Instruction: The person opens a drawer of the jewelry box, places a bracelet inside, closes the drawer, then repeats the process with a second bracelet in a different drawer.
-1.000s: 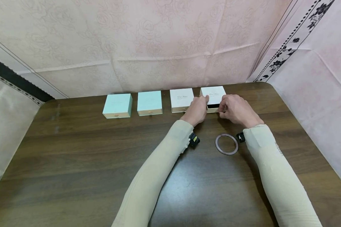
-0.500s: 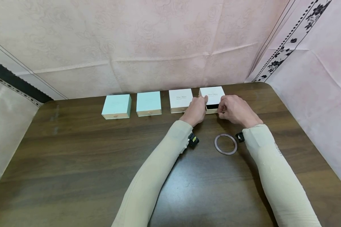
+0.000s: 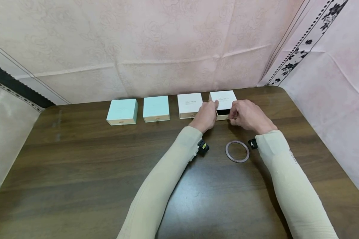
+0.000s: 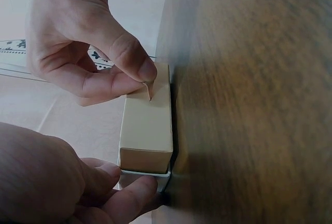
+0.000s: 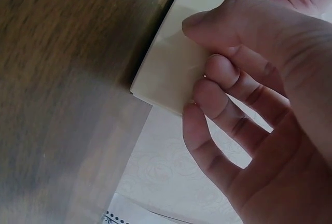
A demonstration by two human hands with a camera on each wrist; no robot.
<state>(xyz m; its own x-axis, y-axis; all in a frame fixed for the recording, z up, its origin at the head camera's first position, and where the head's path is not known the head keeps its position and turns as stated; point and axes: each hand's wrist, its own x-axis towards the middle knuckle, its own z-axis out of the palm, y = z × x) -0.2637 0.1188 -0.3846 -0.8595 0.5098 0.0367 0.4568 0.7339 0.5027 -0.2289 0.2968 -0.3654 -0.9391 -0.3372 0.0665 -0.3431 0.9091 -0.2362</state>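
A white drawer box [image 3: 222, 99] stands at the right end of a row of boxes, its cream drawer [image 4: 146, 123] partly pulled out and showing a dark strip inside. My left hand [image 3: 205, 116] grips the box's outer sleeve from its left side. In the left wrist view, my right hand [image 3: 250, 114] pinches a small ribbon pull [image 4: 150, 92] on the drawer front between thumb and index finger. The other right fingers are bent beside the drawer. On the table in front of the hands lies a pale purple ring [image 3: 237, 151], touched by neither.
Another white box [image 3: 189, 103] sits just left of the left hand. Two mint-green boxes [image 3: 156, 106] continue the row leftward along the back of the brown wooden table [image 3: 77, 172]. Behind the table hangs a pale patterned cloth [image 3: 155, 43].
Both hands keep their hold on the box, and the ring and other boxes stay in place. Only a slight shift of the head view shows.
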